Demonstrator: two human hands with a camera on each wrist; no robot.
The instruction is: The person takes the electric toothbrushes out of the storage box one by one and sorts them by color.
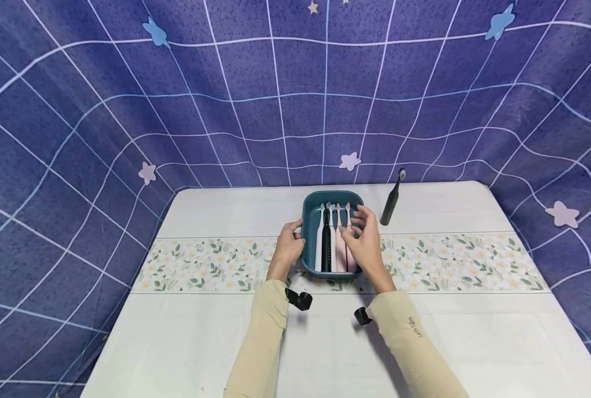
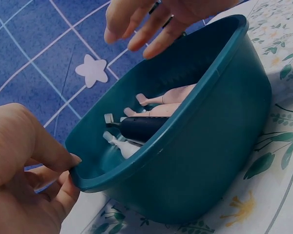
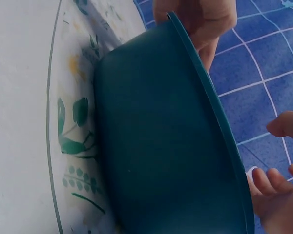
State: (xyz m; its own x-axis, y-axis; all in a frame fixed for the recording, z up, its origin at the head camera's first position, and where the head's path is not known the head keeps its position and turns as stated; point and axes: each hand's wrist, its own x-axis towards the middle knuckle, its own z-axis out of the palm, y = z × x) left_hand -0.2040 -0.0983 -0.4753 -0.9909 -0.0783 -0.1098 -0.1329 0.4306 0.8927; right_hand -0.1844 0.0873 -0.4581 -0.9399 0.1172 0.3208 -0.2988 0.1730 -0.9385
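Note:
A teal plastic basin (image 1: 307, 221) sits on the table with several electric toothbrushes lying side by side in it. Among them are a black toothbrush (image 1: 327, 249), a white toothbrush (image 1: 319, 246) at the left and pink toothbrushes (image 1: 339, 251) toward the right. My left hand (image 2: 31, 165) pinches the basin's rim between thumb and fingers at its left side. Over the right side of the basin hovers my right hand (image 1: 367, 243), fingers loosely bent and apart, holding nothing. In the right wrist view the basin's wall hides the toothbrushes.
A dark green electric toothbrush (image 1: 391, 204) stands upright on the table, right of and behind the basin. Across the white table (image 1: 215, 326) runs a flower-patterned strip (image 1: 210, 264). A blue curtain (image 1: 295, 116) with grid lines and stars hangs behind and at both sides.

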